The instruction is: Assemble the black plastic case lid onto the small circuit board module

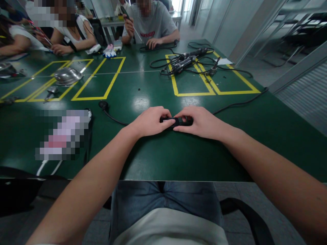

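Observation:
A small black device (pixel 176 120) lies on the green table (pixel 163 156) in front of me. My left hand (pixel 150 121) is curled over its left end, fingers closed on it. Closed over the right end is my right hand (pixel 201 121), covering most of that side. Only the middle strip of the device shows between the two hands. A black cable (pixel 112 115) runs from the left toward my left hand.
Yellow tape rectangles (pixel 98 83) mark the table. Black tools and tangled cables (pixel 186 63) lie at the back right, a silvery object (pixel 66 75) at the back left. Other people sit along the far and left edges, one person holding a thin tool (pixel 127 17). The front edge is near my lap.

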